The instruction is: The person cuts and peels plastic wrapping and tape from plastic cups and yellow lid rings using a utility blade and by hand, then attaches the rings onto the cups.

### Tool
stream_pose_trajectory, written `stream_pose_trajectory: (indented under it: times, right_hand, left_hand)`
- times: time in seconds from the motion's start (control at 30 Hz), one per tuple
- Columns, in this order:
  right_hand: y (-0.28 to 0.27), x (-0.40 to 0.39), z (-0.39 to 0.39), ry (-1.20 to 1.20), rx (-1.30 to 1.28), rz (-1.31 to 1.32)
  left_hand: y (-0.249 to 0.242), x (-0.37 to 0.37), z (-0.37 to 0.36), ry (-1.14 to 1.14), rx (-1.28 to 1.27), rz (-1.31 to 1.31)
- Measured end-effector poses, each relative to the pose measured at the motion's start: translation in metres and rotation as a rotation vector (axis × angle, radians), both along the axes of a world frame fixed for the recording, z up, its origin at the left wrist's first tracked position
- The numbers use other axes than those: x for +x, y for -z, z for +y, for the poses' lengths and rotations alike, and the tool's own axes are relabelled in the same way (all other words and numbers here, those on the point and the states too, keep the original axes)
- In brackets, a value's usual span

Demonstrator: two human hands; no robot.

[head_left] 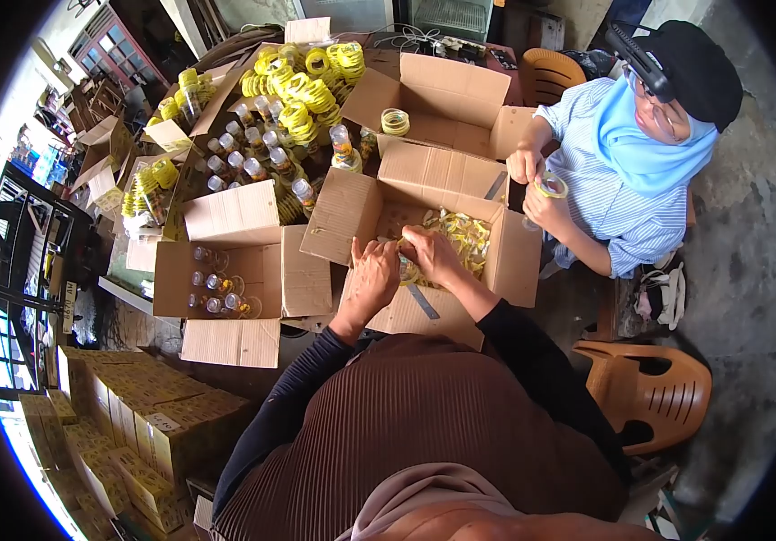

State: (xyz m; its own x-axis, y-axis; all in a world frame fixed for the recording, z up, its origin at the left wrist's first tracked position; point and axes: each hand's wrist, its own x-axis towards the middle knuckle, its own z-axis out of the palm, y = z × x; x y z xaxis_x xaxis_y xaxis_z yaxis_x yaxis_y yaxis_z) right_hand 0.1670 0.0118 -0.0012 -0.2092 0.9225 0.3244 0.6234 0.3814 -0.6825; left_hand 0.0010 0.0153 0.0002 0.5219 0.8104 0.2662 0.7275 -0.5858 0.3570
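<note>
- Grip of both hands: the left hand (375, 278) and the right hand (433, 256) meet with bent fingers closed on a small clear round plastic container with yellow on it (408, 270); the fingers partly hide it, so the exact contact of each fingertip cannot be told.
- That container is held over the near side of an open brown cardboard box (518, 261), above a loose heap of yellow and whitish strips (467, 236) inside.
- Under the boxes is a table (124, 287), largely covered; its pale edge shows at the left.
- Bare grey concrete floor (753, 298) spreads to the right, with an orange plastic chair (649, 397) near the wearer's right side.
- At the far left stands a dark vehicle (9, 257); below it, printed cardboard cartons (158, 419) are stacked.
- Beyond the box, its upright flaps stand between the hands and another open brown box (455, 86).
- To the left, a wide-flapped cardboard box (171, 279) holds clear lidded cups; farther back are more clear cups with orange contents (252, 167) and bundled yellow rings (302, 95).
- Across the right corner, a person in a blue-striped shirt (645, 234) holds a round clear container with a yellow-green rim (552, 186).
</note>
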Motion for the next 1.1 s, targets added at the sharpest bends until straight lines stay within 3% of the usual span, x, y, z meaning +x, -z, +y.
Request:
stream_pose_trajectory:
  times: [0.33,0.4,0.47,0.53,0.63,0.67,0.7,0.73,0.8,0.87,0.9,0.93,0.97,1.0,1.07,1.1]
  right_hand:
    - [0.043,-0.010,0.006,0.169,0.003,0.225]
    - [0.051,-0.010,0.005,0.324,-0.224,0.383]
    - [0.056,0.006,0.008,0.334,-0.297,0.449]
    - [0.069,0.012,0.013,0.341,-0.371,0.514]
    - [0.087,0.016,0.015,0.403,-0.394,0.511]
    - [0.091,0.021,0.015,0.571,-0.431,0.536]
    - [0.097,0.029,0.015,0.739,-0.465,0.561]
    - [0.156,0.063,0.025,0.794,-0.237,0.451]
    - [0.116,0.093,0.004,0.675,-0.426,0.228]
    - [0.059,0.077,-0.018,0.625,-0.549,0.434]
    - [0.063,0.074,-0.021,0.622,-0.550,0.434]
    - [0.072,0.074,-0.020,0.619,-0.376,0.300]
    - [0.081,0.075,-0.018,0.614,-0.202,0.165]
    - [0.104,0.080,-0.011,0.562,-0.328,0.310]
    - [0.101,0.067,-0.012,0.423,-0.057,0.124]
    - [0.072,0.061,-0.016,0.378,-0.162,0.004]
  left_hand:
    - [0.002,0.002,-0.003,-0.034,0.035,0.039]
    - [-0.001,0.002,-0.010,-0.031,0.026,0.048]
    - [0.004,0.003,-0.016,-0.028,0.018,0.056]
    - [0.012,0.005,-0.018,-0.078,0.067,-0.144]
    - [0.022,0.003,-0.016,-0.107,0.142,-0.215]
    - [0.027,0.000,-0.011,-0.106,0.229,-0.263]
    - [0.046,-0.014,0.003,-0.127,0.181,-0.171]
    - [0.033,-0.025,0.010,-0.222,0.062,-0.237]
    - [0.035,-0.044,0.027,-0.212,0.071,-0.405]
    - [0.036,-0.057,0.031,-0.188,-0.292,-0.650]
    - [0.024,-0.055,0.032,-0.112,-0.503,-0.892]
    - [0.018,-0.052,0.031,-0.108,-0.501,-0.893]
    - [0.014,-0.046,0.030,-0.075,-0.657,-1.059]
    - [0.012,-0.042,0.029,-0.040,-0.818,-1.223]
    - [0.016,-0.038,0.030,-0.010,-0.857,-1.202]
    - [0.013,-0.036,0.028,0.030,-0.863,-1.137]
